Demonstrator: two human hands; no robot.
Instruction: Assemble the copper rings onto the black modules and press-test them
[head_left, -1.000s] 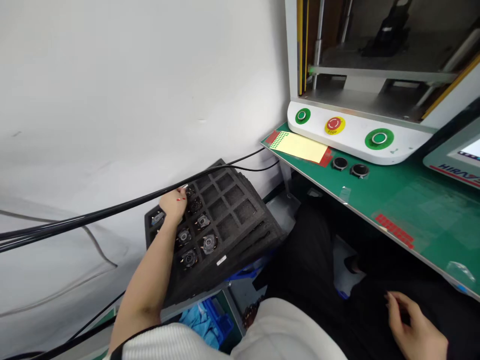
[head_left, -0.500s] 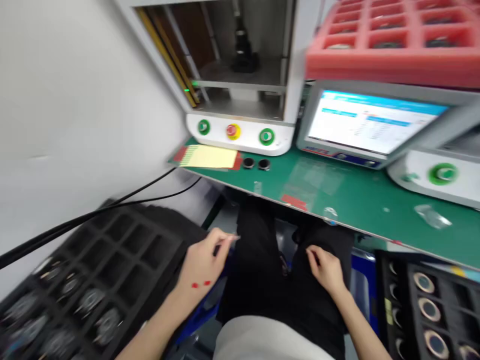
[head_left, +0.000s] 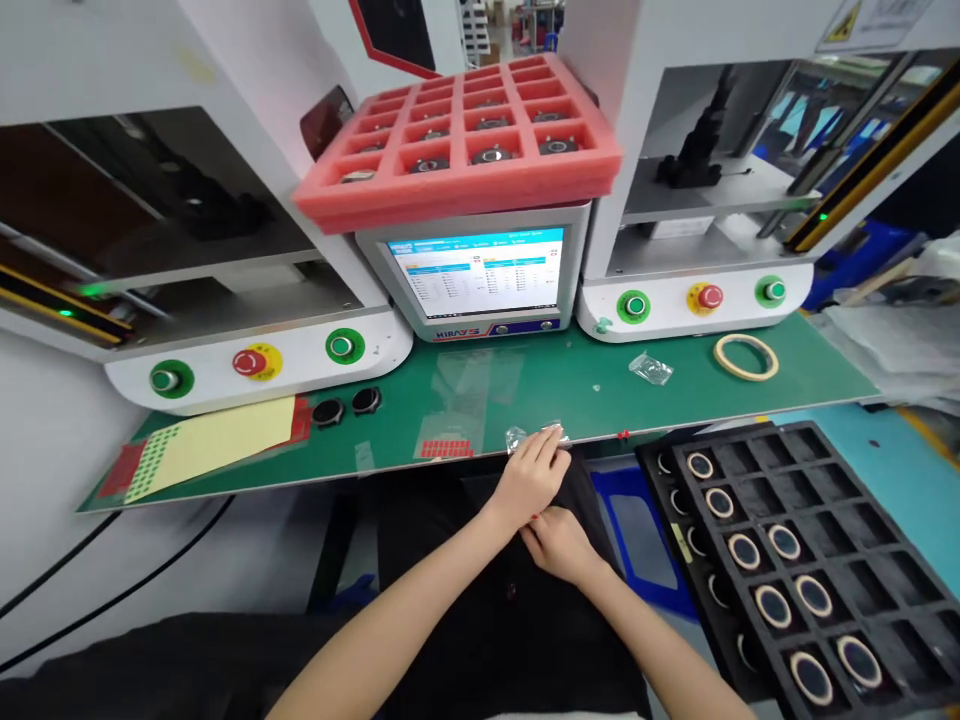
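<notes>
My left hand (head_left: 529,478) reaches over the front edge of the green table, its fingers stretched out and lying flat. Under its fingertips is a bit of clear film (head_left: 556,430). A crumpled clear wrapper (head_left: 516,440) lies just left of those fingers. Below, at the left wrist, my right hand (head_left: 564,547) is closed, fingers bent, with its tips at a small red sticker (head_left: 534,517). Whether the sticker has come off the skin is hidden. A sheet of red stickers (head_left: 448,449) lies at the table edge, left of both hands.
Two round black watch cases (head_left: 366,401) and a yellow sticker sheet (head_left: 217,445) lie left. A tape roll (head_left: 745,357) and another wrapper (head_left: 651,368) are right. Behind stand a screen (head_left: 480,280), a pink foam tray (head_left: 465,190) and two presses. A black tray (head_left: 810,500) holds several ringed discs.
My view has turned right. My left hand has gone from above my lap to the table edge, where clear film now lies. My right hand has come to the left wrist.
</notes>
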